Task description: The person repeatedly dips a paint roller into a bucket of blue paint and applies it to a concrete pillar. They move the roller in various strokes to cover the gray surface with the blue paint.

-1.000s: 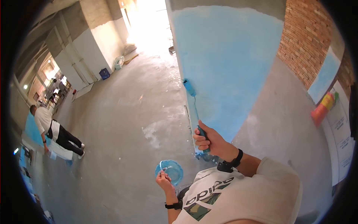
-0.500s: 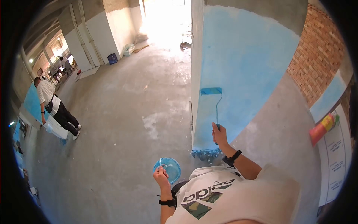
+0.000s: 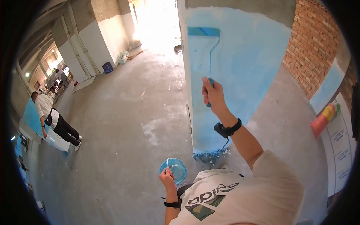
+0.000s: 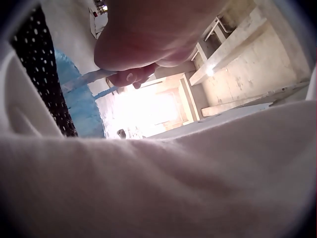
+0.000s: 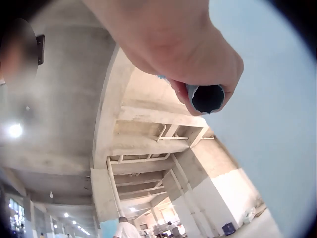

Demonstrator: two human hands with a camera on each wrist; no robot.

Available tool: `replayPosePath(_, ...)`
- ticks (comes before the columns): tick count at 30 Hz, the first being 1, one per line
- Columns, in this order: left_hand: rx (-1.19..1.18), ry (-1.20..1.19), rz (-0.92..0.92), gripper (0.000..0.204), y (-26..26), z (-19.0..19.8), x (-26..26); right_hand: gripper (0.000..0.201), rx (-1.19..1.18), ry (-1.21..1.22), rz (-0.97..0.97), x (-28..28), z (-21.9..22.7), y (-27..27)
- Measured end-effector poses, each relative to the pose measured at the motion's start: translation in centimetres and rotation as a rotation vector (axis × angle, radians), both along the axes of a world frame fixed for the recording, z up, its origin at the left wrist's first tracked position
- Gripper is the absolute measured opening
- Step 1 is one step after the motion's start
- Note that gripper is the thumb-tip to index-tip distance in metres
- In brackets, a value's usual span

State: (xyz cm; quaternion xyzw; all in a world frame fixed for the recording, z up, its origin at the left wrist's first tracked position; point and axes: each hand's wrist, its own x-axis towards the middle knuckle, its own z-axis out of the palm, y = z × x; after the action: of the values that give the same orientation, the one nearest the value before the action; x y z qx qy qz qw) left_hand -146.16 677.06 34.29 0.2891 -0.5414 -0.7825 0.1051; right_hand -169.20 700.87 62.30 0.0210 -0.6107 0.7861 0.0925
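My right hand (image 3: 214,95) grips the handle of a paint roller, thumb along it. The roller's blue sleeve (image 3: 203,31) lies level against the upper left part of the blue-painted wall face (image 3: 240,67), by its corner. In the right wrist view the hollow handle end (image 5: 208,98) shows below my curled hand (image 5: 173,44). Low down, my left hand (image 3: 167,177) holds the pale handle of a round blue bucket (image 3: 178,171). The left wrist view shows that hand (image 4: 148,39) over the handle strap (image 4: 89,78), with shirt cloth across the lower part.
Wet blue paint and drips (image 3: 210,155) mark the foot of the wall. A person in a white shirt (image 3: 45,105) stands bent at the far left beside a blue-painted surface. Brick wall (image 3: 309,45) and a white panel (image 3: 339,146) with a red and yellow object (image 3: 324,118) are right.
The roller has turned from its narrow side view to lie level and has gone up the wall with my right hand. My left hand still holds the bucket low down, with only a slight shift.
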Motion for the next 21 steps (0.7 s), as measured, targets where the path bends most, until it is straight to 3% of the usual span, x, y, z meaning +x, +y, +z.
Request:
replayPosePath(2,0.035,0.016,0.002,0.021,-0.1,-0.6,0.1,0.044,0.016,0.03,-0.006,-0.1,-0.1,0.8)
replayPosePath(12,0.005,-0.072,0.07,0.021,1.2,-0.2,1.6,0.04,0.18,-0.17,-0.005,2.9,-11.3,5.7)
replayPosePath(15,-0.063,-0.088,-0.059,0.022,1.2,-0.5,1.6,0.037,0.149,-0.217,0.025,4.1,-13.5,6.8)
replayPosePath(19,-0.174,-0.088,-0.087,0.022,1.8,0.3,0.6,0.036,0.103,-0.283,0.182,6.7,-11.5,10.4)
replayPosePath(21,-0.181,-0.065,-0.02,0.023,2.3,1.6,0.3,0.033,0.023,-0.212,0.141,6.7,-9.5,11.4)
